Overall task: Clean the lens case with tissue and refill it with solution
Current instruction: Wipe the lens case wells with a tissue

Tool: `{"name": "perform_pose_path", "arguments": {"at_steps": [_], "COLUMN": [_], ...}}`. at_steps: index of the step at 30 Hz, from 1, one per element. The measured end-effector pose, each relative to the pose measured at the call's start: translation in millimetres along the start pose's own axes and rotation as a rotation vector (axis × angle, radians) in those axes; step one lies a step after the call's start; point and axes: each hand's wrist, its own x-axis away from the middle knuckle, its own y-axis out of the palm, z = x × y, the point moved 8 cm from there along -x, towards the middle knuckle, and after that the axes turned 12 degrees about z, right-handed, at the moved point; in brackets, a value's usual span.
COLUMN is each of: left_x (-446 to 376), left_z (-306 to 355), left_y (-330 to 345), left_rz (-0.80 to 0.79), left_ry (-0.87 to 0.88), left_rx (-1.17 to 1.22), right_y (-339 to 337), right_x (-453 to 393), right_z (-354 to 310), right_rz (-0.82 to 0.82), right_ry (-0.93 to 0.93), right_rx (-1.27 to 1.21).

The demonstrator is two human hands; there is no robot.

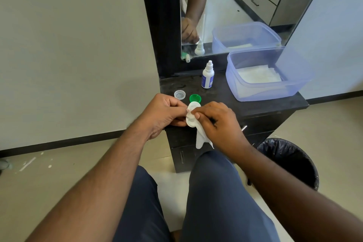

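My left hand (165, 115) grips the white lens case (192, 115) by its left edge, just above the front edge of the black dresser top (255, 102). My right hand (218, 122) presses a white tissue (202, 139) into the case with its fingertips; the tissue's tail hangs down below the hand. Two loose caps lie on the top just behind the case: a clear one (180, 94) and a green one (195, 98). The small white solution bottle (207, 75) with a blue label stands upright further back, with its cap on.
A translucent blue tub (294, 86) holding folded tissues sits at the right of the dresser top. A mirror (235, 6) stands behind it. A black-lined waste bin (290, 161) is on the floor at the right, beside my knees.
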Motion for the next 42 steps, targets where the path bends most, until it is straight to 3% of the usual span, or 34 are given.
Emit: {"name": "perform_pose_path", "arguments": {"at_steps": [3,9,23,28,42], "left_x": [0,3,2,0,10], "left_z": [-1,0,-1,-1,4], "left_y": [-1,0,-1,-3,-4], "left_rz": [0.01,0.012,-0.02,0.036,0.211], "left_ry": [0.013,0.021,-0.038,-0.019,0.169], "left_rx": [-0.021,-0.052,-0.017,0.001,-0.017], "right_y": [0,5,9,8,-2], "right_x": [-6,-10,-6,-8,11], "right_z": [-6,-38,-58,-44,-9], "right_rz": [-0.049,-0.026,-0.089,-0.013,0.3], "right_ry": [-0.054,-0.415,-0.913,-0.765,-0.024], "right_rx": [0.168,0.508,0.448,0.471,0.162]}}
